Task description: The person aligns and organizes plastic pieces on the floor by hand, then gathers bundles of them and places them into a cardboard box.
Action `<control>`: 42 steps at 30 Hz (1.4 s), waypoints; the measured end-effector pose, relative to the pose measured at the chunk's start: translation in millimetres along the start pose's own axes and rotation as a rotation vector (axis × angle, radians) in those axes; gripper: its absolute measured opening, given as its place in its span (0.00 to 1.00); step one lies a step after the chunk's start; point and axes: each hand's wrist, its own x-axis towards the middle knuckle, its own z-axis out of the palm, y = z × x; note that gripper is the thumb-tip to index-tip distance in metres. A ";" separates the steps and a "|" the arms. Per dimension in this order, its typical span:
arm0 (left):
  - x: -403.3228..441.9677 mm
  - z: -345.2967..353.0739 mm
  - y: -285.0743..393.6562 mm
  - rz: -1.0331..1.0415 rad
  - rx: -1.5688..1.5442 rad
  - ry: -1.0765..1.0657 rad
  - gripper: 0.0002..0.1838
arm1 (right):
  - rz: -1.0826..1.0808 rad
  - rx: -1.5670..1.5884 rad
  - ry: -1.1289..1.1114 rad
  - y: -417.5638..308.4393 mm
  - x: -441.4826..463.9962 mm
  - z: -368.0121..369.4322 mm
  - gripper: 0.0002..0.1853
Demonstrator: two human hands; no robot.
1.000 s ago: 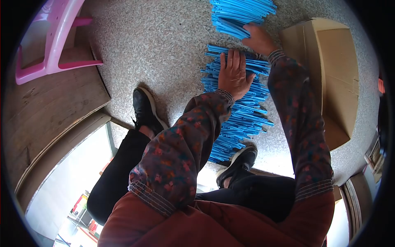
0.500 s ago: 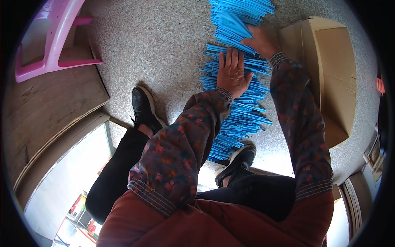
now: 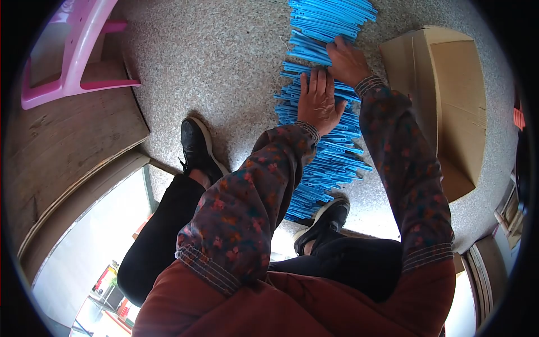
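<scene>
one long pile of slender blue plastic strips (image 3: 331, 168), on speckled grey floor (image 3: 236, 73); left hand (image 3: 320, 106) rests on it, flat and wide. one small blue strip bundle (image 3: 310, 48), twelve o'clock from that hand; right hand (image 3: 349, 63) holds its three-o'clock end. one open brown cardboard box (image 3: 412, 73), four o'clock from right hand.

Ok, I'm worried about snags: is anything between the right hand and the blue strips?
Nothing visible is: the right hand touches the blue strips at their right ends; the left hand lies on the nearer pile.
</scene>
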 end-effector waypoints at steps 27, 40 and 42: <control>9.7 -17.2 -1.6 0.033 0.029 -0.121 0.36 | 0.328 1.624 -0.444 15.5 -39.0 -95.8 0.15; 9.7 -13.0 -6.6 0.056 0.057 -0.054 0.31 | 0.313 0.676 0.033 24.6 -46.7 -53.4 0.21; 13.9 -15.6 -11.6 0.057 0.009 -0.053 0.28 | 0.272 0.593 0.149 17.0 -46.9 -60.0 0.22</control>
